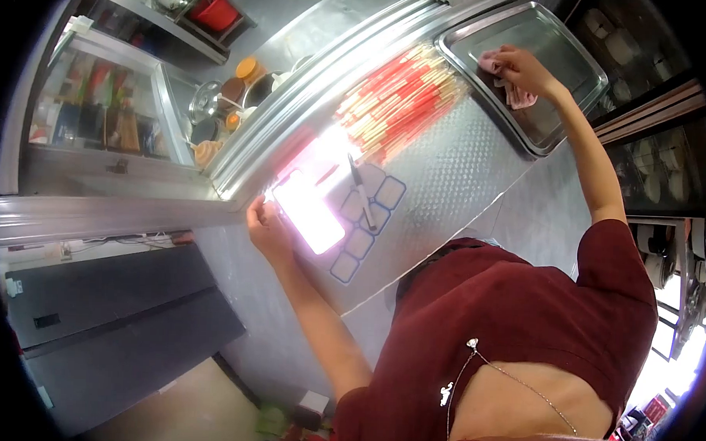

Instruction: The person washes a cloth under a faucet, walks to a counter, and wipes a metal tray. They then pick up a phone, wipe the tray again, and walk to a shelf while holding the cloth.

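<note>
My right hand (521, 69) reaches over a shallow steel tray (572, 80), its fingers pinched on a thin pink piece (489, 62). Just below that hand, more folded pink pieces (520, 96) lie in the tray. On the left, my left hand (266, 224) has curled fingers right at the edge of a glaring bright rectangle (313, 215) that looks like a lit phone screen. What those fingers hold, if anything, I cannot tell. Beside the rectangle a slim dark and white pen-like thing (362, 191) lies across a sheet with blue-outlined boxes (354, 248).
A pile of red and pale sticks (400, 98) spreads over the textured metal counter (456, 158) between the hands. Behind the metal ledge stand jars (249, 67) and bottles. A glass-fronted case (101, 95) is at upper left, dark panels (117, 305) at lower left.
</note>
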`<control>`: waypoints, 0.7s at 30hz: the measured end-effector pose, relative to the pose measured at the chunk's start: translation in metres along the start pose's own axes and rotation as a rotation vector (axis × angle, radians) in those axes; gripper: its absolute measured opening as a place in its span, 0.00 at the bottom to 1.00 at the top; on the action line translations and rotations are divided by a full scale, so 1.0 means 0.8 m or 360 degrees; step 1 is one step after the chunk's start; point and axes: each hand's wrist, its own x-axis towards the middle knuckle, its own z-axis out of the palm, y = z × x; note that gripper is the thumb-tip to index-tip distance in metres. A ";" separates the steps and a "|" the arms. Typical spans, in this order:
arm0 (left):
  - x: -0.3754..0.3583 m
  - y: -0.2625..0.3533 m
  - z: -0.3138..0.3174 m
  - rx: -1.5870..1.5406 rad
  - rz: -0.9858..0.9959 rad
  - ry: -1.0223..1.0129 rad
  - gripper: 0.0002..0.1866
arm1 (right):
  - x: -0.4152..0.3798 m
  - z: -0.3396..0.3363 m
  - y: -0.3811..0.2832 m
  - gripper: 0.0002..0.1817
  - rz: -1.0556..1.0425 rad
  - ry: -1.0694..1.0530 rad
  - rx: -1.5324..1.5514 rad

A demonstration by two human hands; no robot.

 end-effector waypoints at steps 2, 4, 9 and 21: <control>-0.004 0.011 -0.004 0.0093 0.0015 -0.0018 0.15 | -0.003 0.007 -0.025 0.18 0.0030 -0.0090 -0.0184; -0.008 0.013 -0.011 0.0169 0.0074 -0.0081 0.17 | -0.008 0.005 -0.038 0.18 -0.0004 -0.0082 -0.0159; -0.010 0.017 -0.016 0.0115 0.0021 -0.0256 0.19 | -0.011 0.003 -0.028 0.17 0.0117 -0.0087 -0.0229; 0.021 0.004 0.001 0.0155 -0.0125 -0.0206 0.15 | -0.016 -0.001 -0.018 0.17 0.0056 -0.0076 -0.0220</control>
